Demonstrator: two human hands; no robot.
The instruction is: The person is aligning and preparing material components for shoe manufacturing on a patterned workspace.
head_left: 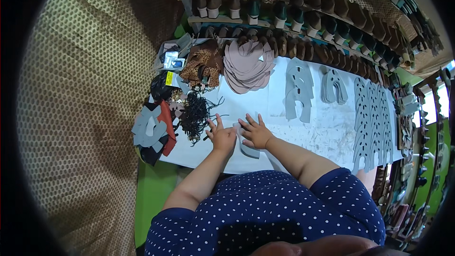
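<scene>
Both hands are over the near part of the white-covered table [279, 137], close together. My left hand [222, 137] has its fingers spread, with the thumb side toward a small curved grey cut piece [248, 150]. Fingers apart, my right hand [256, 133] rests over the upper part of that same piece and partly hides it. The piece lies flat, its lower end showing below the right hand. Just left of my left hand is a tangled heap of black straps [195, 114].
Pink cut pieces [249, 66] lie stacked at the back, beside leopard-print pieces [201, 66]. Grey cut-outs [298, 90] and overlapping grey rows [369, 123] cover the right. Grey and red scraps [150, 125] sit at the left edge. Shelves of shoe lasts [313, 21] rise behind.
</scene>
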